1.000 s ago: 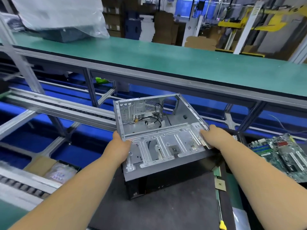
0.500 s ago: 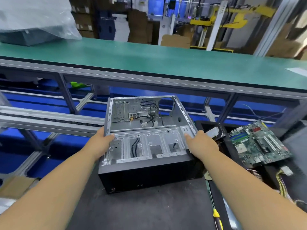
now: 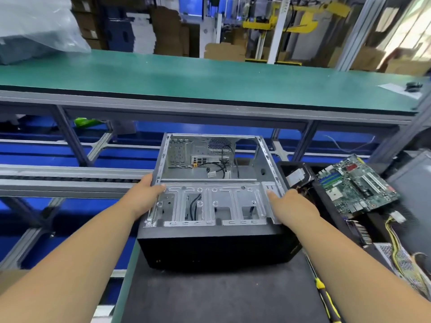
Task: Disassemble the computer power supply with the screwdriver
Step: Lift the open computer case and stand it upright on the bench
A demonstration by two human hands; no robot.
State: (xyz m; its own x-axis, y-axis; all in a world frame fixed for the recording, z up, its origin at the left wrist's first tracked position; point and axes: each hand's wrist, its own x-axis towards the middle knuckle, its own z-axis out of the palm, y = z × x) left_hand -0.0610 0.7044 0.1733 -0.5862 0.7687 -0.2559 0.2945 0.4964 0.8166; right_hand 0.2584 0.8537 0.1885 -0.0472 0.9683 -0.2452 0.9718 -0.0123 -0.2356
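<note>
An open computer case lies on its side on a dark mat, its silver drive cage facing up and loose black cables inside. My left hand grips the case's left rim, thumb over the edge. My right hand holds the right rim, thumb lying on the silver frame. A power supply with yellow wires lies at the far right edge. A screwdriver with a yellow and black handle lies on the mat under my right forearm.
A green motherboard rests on a black tray to the right of the case. Behind runs a long green bench on an aluminium frame. Conveyor rails stretch to the left. A plastic-wrapped bundle sits at the bench's far left.
The case has swung from a tilted, angled pose to square and level on the mat, with both hands still on its rims. The view has shifted right, bringing the power supply into sight.
</note>
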